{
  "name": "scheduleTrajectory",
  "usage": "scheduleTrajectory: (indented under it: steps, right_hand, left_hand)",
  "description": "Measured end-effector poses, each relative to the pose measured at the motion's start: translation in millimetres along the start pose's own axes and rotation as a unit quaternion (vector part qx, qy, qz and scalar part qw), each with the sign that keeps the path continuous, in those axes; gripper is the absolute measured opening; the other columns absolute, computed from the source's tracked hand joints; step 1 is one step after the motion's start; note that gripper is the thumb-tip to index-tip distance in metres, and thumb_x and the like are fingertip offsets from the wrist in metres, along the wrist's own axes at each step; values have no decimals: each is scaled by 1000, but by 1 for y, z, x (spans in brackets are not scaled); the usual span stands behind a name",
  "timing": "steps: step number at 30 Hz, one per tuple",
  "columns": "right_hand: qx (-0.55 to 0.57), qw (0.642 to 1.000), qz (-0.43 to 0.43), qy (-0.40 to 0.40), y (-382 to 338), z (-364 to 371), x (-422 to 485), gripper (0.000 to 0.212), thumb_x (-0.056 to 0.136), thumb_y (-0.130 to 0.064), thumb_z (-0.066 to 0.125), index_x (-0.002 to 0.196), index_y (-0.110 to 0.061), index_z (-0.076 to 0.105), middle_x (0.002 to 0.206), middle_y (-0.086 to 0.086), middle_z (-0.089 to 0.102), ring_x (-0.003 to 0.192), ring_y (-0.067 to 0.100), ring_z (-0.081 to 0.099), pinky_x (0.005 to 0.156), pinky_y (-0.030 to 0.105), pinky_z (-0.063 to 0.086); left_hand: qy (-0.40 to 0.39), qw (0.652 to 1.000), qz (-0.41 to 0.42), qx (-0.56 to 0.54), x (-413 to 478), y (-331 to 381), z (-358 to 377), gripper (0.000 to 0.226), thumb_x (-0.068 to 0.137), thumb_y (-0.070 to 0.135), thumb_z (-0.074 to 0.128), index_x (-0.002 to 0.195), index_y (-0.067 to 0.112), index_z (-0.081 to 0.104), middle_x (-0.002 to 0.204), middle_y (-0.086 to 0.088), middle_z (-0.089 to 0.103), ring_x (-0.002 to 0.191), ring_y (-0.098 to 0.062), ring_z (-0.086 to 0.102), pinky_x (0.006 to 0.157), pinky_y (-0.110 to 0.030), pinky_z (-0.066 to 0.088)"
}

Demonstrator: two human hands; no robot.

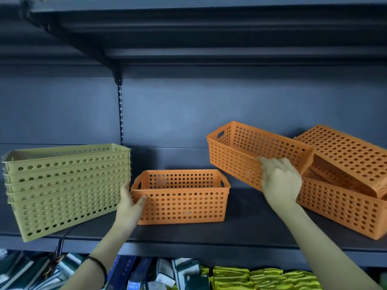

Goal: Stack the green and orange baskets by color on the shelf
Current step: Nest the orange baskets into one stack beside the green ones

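basket (251,152) raised, right hand (280,181) fingers gripping its side

Both bare arms reach up and forward: left hand (130,203) clasping (thumb in front), right hand (279,181) gripping with fingers curled.

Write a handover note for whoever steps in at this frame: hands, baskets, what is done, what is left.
Left hand: gripping the left end of the upright orange basket standing at mid shelf.
Right hand: holding a second orange basket, the lifted orange basket, tilted in the air above the shelf.
Green stack: nested at the left, looks finished.
Right side: two more orange baskets, an upturned one leaning on an upright one.
Left to do: nest the lifted basket into the middle one, then add the two at right.
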State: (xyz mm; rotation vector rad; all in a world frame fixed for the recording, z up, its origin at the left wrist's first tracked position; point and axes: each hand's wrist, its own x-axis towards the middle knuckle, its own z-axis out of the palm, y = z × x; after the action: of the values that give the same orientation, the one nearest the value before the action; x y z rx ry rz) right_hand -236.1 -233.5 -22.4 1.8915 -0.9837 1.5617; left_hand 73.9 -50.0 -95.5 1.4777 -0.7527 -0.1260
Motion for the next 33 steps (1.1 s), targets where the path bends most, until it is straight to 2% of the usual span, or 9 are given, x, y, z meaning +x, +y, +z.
scheduleTrajectory:
  steps: [4, 7, 12, 16, 19, 25, 28, 30, 33]
  right_hand:
    - [55, 997, -50, 26, -22, 4, 3, 26, 78, -1, 68, 100, -13, 73, 77, 0, 71, 70, 28, 58, 56, 34, 45]
    - [122, 987, -106, 25, -39, 9, 6, 23, 80, -5, 65, 98, -15, 74, 82, -2, 73, 73, 27, 59, 60, 34, 42]
    - [181, 964, -193, -26, -67, 22, 17, 23, 81, -4, 67, 100, -17, 73, 85, -5, 72, 76, 23, 56, 65, 32, 32]
    - [215, 946, -233, -66, -89, 32, 15, 24, 82, -3, 67, 100, -18, 72, 85, -7, 71, 77, 22, 54, 66, 35, 36]
    - [224, 947, -212, -90, -103, 37, 11, 22, 84, -9, 62, 102, -20, 71, 85, -8, 69, 80, 19, 51, 68, 33, 35]
    - [230, 944, -131, -197, -99, 49, -4, 25, 86, -15, 60, 109, -25, 68, 97, -10, 68, 91, 14, 53, 82, 36, 41]
    - [237, 930, -124, -252, -86, 51, -19, 26, 89, -18, 57, 112, -27, 66, 100, -13, 67, 94, 10, 52, 87, 32, 40]
    - [233, 926, -129, -266, -79, 49, -26, 29, 92, -18, 53, 117, -26, 63, 99, -13, 66, 93, 8, 53, 88, 31, 41]
    - [237, 923, -125, -276, -70, 45, -26, 32, 94, -20, 50, 123, -25, 61, 105, -11, 66, 98, 9, 54, 92, 29, 37]
  left_hand:
    - [-19, 999, -14, 36, 8, -10, -3, 67, 90, 18, 59, 148, 22, 27, 133, -9, 56, 124, -27, 52, 106, -46, 38]
    - [-27, 999, -27, 30, 9, -11, -6, 66, 89, 19, 61, 146, 24, 31, 130, -8, 58, 122, -26, 54, 104, -49, 40]
    - [-45, 999, -18, 22, 10, -8, -6, 65, 89, 19, 62, 146, 24, 31, 131, -5, 56, 123, -22, 53, 104, -47, 41]
    - [-47, 998, -6, 30, 9, -9, -3, 66, 92, 20, 58, 149, 21, 26, 125, -1, 54, 120, -20, 52, 99, -38, 42]
    - [-44, 998, 15, 40, 12, -15, -3, 60, 92, 19, 57, 146, 23, 31, 119, -1, 60, 117, -22, 56, 97, -40, 44]
    - [-53, 999, 6, 1, 14, -18, -2, 58, 92, 15, 56, 144, 25, 32, 128, -5, 56, 125, -20, 49, 107, -44, 37]
    - [-51, 999, 16, -1, 12, -16, 6, 57, 92, 14, 56, 144, 23, 33, 128, 0, 55, 122, -16, 49, 106, -38, 37]
    - [-49, 999, 21, 6, 10, -13, 14, 57, 93, 13, 54, 145, 22, 32, 124, 3, 54, 118, -13, 48, 101, -32, 37]
    - [-41, 999, 22, 21, 9, -11, 26, 57, 94, 15, 53, 146, 20, 30, 126, 0, 55, 117, -16, 50, 98, -33, 39]
